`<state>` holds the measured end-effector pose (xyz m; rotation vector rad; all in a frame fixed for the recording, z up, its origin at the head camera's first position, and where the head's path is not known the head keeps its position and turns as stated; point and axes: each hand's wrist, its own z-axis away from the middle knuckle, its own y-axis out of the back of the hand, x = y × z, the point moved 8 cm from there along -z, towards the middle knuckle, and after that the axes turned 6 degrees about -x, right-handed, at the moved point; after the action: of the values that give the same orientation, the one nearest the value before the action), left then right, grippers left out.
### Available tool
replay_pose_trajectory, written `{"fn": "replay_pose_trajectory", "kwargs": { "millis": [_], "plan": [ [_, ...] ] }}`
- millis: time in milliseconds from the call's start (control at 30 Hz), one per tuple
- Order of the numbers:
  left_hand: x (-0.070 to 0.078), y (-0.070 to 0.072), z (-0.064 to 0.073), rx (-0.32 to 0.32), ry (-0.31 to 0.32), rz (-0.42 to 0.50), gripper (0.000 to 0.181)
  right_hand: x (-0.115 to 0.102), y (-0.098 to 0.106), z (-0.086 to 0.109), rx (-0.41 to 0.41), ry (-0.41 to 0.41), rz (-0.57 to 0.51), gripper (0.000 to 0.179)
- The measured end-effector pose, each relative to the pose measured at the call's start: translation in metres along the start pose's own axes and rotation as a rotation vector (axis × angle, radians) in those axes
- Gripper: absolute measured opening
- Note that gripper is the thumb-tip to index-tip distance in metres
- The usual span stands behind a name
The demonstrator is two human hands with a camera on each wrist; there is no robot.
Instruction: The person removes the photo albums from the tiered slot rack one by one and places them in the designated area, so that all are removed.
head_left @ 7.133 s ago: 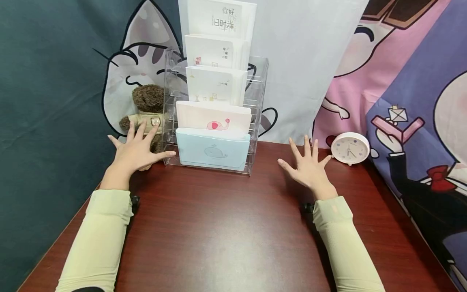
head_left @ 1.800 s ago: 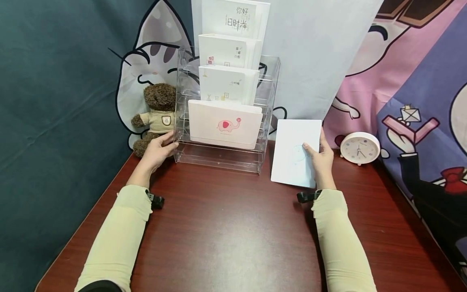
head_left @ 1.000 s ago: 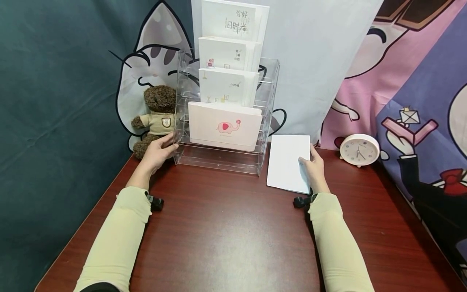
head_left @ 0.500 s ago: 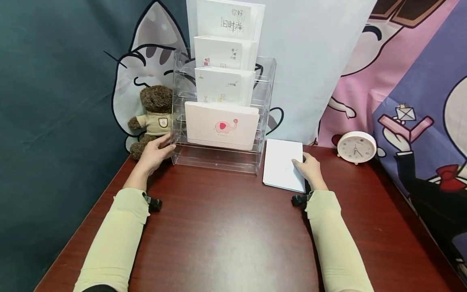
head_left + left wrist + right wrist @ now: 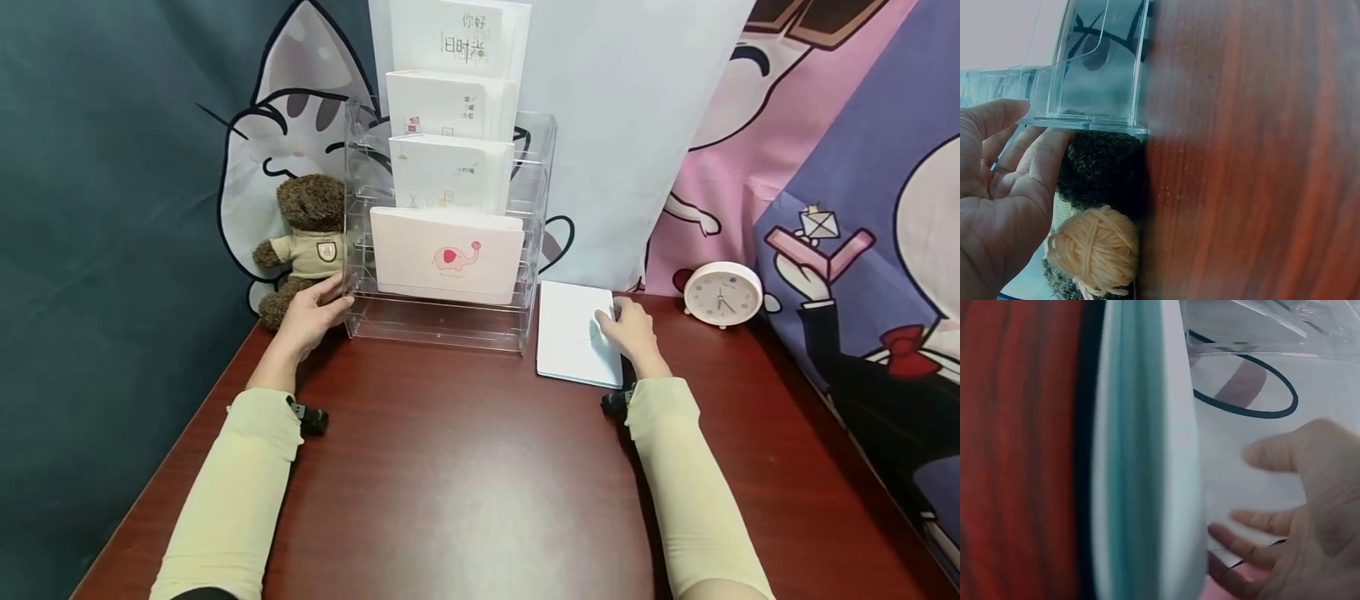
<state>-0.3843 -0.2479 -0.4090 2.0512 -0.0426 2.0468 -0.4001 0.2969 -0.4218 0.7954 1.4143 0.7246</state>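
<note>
A clear acrylic tiered rack (image 5: 442, 329) stands at the back of the table, its lowest tier bare. Gripping its left side edge is my left hand (image 5: 303, 317), thumb in front and fingers behind; the left wrist view shows this hand (image 5: 1013, 169) at the acrylic corner (image 5: 1097, 122). To the right of the rack, a pale blue-white notebook (image 5: 576, 342) lies flat on the table. My right hand (image 5: 633, 333) is beside its right edge. In the right wrist view, this hand (image 5: 1300, 512) has spread fingers and a gap from the notebook (image 5: 1138, 456).
An elephant notebook (image 5: 446, 258) and several white booklets (image 5: 450, 171) fill the upper tiers. A brown teddy bear (image 5: 311, 242) sits left of the rack, with a peach yarn ball (image 5: 1097, 250) by it. A white alarm clock (image 5: 723, 294) stands at right. Printed curtains hang behind.
The whale notebook has left the rack's lowest tier and now lies flat to its right. My right hand lowered it and let go. My left hand moved to the rack's side and stays there.
</note>
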Motion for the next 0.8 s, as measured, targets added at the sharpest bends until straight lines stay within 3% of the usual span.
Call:
{"fn": "replay_pose_trajectory", "kwargs": {
  "millis": [100, 233, 367, 600, 700, 800],
  "plan": [
    [0.007, 0.002, -0.002, -0.001, -0.015, -0.002, 0.064, -0.016, 0.008, -0.005, 0.022, 0.073, 0.001, 0.067],
    [0.008, 0.004, -0.004, 0.010, -0.007, -0.013, 0.064, -0.051, 0.020, -0.005, 0.040, 0.285, -0.034, 0.059],
    [0.004, 0.002, -0.002, 0.007, 0.003, -0.019, 0.065, -0.097, 0.033, 0.002, 0.054, 0.516, -0.073, 0.053],
    [0.002, 0.002, 0.000, 0.013, -0.001, -0.007, 0.065, -0.189, 0.054, 0.025, 0.139, 0.833, -0.077, 0.047],
    [0.001, 0.001, 0.000, 0.015, -0.002, -0.007, 0.065, -0.225, 0.054, 0.034, 0.150, 0.931, -0.035, 0.044],
    [-0.004, -0.001, 0.002, -0.001, 0.025, -0.034, 0.066, -0.255, 0.043, 0.038, 0.096, 0.981, 0.026, 0.045]
  ]
}}
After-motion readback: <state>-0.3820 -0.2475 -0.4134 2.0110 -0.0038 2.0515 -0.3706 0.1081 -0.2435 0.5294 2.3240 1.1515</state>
